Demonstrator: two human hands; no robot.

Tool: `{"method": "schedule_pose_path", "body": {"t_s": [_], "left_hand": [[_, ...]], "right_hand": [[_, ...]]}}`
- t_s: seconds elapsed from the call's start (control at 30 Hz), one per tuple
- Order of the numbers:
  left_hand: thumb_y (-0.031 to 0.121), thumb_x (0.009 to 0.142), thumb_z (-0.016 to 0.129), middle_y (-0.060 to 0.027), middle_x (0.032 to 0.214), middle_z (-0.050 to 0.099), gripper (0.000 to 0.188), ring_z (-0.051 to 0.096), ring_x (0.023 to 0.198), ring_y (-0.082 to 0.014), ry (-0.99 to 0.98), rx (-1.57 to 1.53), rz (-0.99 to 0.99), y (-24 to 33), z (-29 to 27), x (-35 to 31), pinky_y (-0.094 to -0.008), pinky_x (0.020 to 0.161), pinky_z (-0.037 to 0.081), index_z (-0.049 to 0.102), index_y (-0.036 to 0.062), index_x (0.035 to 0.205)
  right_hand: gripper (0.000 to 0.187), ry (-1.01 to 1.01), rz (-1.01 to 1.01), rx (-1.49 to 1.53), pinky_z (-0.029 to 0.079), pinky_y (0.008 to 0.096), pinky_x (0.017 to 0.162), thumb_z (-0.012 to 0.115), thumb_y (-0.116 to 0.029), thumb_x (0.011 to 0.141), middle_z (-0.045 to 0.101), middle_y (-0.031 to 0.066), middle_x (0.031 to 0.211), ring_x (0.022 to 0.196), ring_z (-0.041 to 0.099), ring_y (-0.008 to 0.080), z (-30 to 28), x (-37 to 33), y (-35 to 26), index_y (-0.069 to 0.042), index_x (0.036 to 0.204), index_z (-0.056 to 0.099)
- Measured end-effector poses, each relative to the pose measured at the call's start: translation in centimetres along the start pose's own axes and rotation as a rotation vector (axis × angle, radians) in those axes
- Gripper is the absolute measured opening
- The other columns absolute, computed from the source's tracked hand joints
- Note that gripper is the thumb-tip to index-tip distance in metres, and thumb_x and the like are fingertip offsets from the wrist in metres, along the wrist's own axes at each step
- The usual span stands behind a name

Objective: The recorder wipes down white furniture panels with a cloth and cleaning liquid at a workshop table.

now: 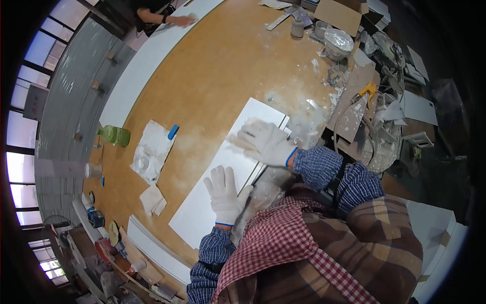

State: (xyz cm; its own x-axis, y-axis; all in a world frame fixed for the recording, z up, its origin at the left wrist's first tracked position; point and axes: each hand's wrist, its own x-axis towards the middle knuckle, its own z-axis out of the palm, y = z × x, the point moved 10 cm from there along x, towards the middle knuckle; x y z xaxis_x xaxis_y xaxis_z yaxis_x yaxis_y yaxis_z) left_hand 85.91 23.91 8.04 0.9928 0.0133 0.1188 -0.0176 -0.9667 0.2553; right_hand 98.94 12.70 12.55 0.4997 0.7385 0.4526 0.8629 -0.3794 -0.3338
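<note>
My left hand [224, 198], in a white knit glove with a blue cuff edge, lies flat on a long white panel [196, 215], fingers spread. Higher up the same panel rests my right hand [266, 143], gloved alike and a little blurred by motion. Its fingers are stretched out over the white surface; what may lie under the palm is hidden. The panel sits at a slant on the brown worktable [212, 71]. Narrow grooves or stacked edges run along its right side, beside pale dust on the tabletop.
Left of the panel lie a white sheet [152, 152], a small blue block [173, 131] and a green bottle [115, 136]. A foil-covered bowl [338, 43], a yellow air gun [368, 91] and scraps crowd the right. Another person's hand [181, 21] touches a long white board [131, 81] at the far edge.
</note>
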Motion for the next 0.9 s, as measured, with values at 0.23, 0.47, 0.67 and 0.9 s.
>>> {"method": "schedule_pose_path", "body": {"t_s": [0.23, 0.47, 0.67, 0.9], "left_hand": [[0.053, 0.087, 0.076, -0.0295, 0.155, 0.043, 0.087, 0.036, 0.147, -0.0476, -0.049, -0.007, -0.014, -0.2, 1.4, 0.1, -0.0639, 0.123, 0.021, 0.049, -0.0029, 0.148], [0.047, 0.084, 0.079, -0.0287, 0.148, 0.048, 0.081, 0.042, 0.14, -0.0475, -0.03, -0.03, -0.007, 0.6, 0.4, 0.2, -0.0612, 0.118, 0.027, 0.051, -0.0035, 0.141], [0.046, 0.079, 0.08, -0.0266, 0.14, 0.051, 0.079, 0.045, 0.131, -0.0459, 0.04, 0.009, 0.057, 1.3, -0.1, 0.7, -0.0608, 0.112, 0.031, 0.053, -0.0043, 0.135], [0.045, 0.083, 0.08, -0.0268, 0.148, 0.048, 0.081, 0.043, 0.139, -0.0467, -0.048, -0.076, -0.022, 0.4, 0.1, 1.4, -0.0606, 0.118, 0.028, 0.051, -0.0027, 0.142]], "right_hand": [[0.044, 0.009, 0.0, -0.155, 0.046, 0.0474, 0.102, 0.06, -0.03, 0.096, 0.059, 0.0124, 0.108, 0.109, 0.056, 0.03, 4.2, 0.0, -2.3, -0.004, 0.131, 0.061], [0.047, 0.185, 0.029, -0.353, 0.039, 0.0522, 0.109, 0.059, -0.023, 0.09, 0.061, 0.0147, 0.112, 0.113, 0.055, 0.0319, 0.7, 1.5, 4.1, -0.014, 0.136, 0.06], [0.031, 0.226, 0.256, -0.156, 0.045, 0.0486, 0.087, 0.062, -0.024, 0.095, 0.057, 0.014, 0.1, 0.096, 0.055, 0.0342, 2.5, 0.1, 4.1, -0.008, 0.121, 0.061], [0.043, -0.005, 0.094, -0.193, 0.042, 0.0483, 0.101, 0.06, -0.023, 0.089, 0.058, 0.013, 0.107, 0.108, 0.055, 0.033, 1.0, 0.2, 5.4, -0.009, 0.13, 0.062]]}}
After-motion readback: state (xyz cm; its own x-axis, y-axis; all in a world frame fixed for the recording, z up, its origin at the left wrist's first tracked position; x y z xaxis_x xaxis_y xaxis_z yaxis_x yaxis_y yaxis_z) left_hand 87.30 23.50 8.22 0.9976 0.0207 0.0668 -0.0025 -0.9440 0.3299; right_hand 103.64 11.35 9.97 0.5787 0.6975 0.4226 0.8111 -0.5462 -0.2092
